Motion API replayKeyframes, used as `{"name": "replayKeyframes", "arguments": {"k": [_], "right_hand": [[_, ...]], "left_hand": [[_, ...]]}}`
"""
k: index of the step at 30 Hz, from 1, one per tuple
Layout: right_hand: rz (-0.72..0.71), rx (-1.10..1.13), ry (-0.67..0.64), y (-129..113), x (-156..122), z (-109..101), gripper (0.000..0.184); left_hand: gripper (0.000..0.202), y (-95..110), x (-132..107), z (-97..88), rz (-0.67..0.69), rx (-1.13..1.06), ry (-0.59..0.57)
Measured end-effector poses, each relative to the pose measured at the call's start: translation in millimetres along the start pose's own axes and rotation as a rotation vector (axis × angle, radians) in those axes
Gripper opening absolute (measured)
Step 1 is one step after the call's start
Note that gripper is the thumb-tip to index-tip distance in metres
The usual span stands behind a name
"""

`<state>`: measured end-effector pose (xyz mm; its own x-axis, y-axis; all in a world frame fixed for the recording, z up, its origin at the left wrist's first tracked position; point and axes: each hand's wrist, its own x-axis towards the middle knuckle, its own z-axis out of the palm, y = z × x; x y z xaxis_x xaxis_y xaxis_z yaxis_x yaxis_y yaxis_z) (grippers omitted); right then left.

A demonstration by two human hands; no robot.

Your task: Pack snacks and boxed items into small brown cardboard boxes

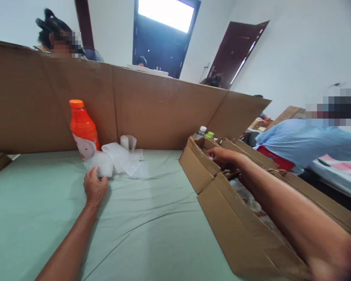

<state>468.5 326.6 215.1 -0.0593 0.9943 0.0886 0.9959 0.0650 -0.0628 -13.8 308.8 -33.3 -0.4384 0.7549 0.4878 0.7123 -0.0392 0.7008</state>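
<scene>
My left hand (94,186) rests on the green sheet with its fingers closed on the near edge of a sheet of bubble wrap (117,160). An orange bottle (84,130) stands tilted just behind that wrap, and a small roll of tape (128,142) sits by the wrap's far end. My right arm stretches over an open cardboard box (222,207), and my right hand (222,155) reaches down into its far end, fingers curled and partly hidden. Two bottle tops, one white (202,129) and one green (210,135), stick up at the box's far corner.
A tall cardboard wall (152,109) runs across the back of the green-covered surface (134,226). One person is behind that wall at the left. Another, in a blue shirt (304,142), bends over at the right. Dark doors stand in the white room beyond.
</scene>
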Motion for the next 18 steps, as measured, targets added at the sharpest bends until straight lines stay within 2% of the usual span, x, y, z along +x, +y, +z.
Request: {"name": "replayKeyframes", "arguments": {"k": [3,4,6,8,10,12,13,15,18], "right_hand": [[0.053,-0.054,0.106,-23,5,-41,0.006],[0.043,-0.059,0.158,-37,8,-52,0.012],[-0.025,-0.045,0.259,-74,13,-67,0.026],[-0.138,-0.018,0.338,-123,20,-66,0.033],[-0.243,-0.012,0.386,-179,30,-50,0.032],[-0.314,-0.022,0.386,-235,44,-24,0.032],[-0.351,-0.023,0.351,-262,52,-8,0.034],[-0.462,-0.020,0.203,-308,68,29,0.039],[-0.599,-0.004,0.003,-358,89,91,0.040]], "left_hand": [[0.053,-2,0,2.2,-0.007,-0.005,0.002],[0.053,-2,0,2.7,-0.011,-0.007,0.002],[0.054,-3,0,3.6,-0.018,-0.013,0.002],[0.054,-3,0,4.7,-0.024,-0.023,0.002],[0.053,-3,-1,6.3,-0.029,-0.034,0.005],[0.052,-3,-1,8.4,-0.035,-0.040,0.011],[0.052,-2,-1,9.4,-0.038,-0.041,0.015],[0.052,-2,-1,11.2,-0.043,-0.039,0.020],[0.053,-3,-1,12.7,-0.040,-0.032,0.016]]}}
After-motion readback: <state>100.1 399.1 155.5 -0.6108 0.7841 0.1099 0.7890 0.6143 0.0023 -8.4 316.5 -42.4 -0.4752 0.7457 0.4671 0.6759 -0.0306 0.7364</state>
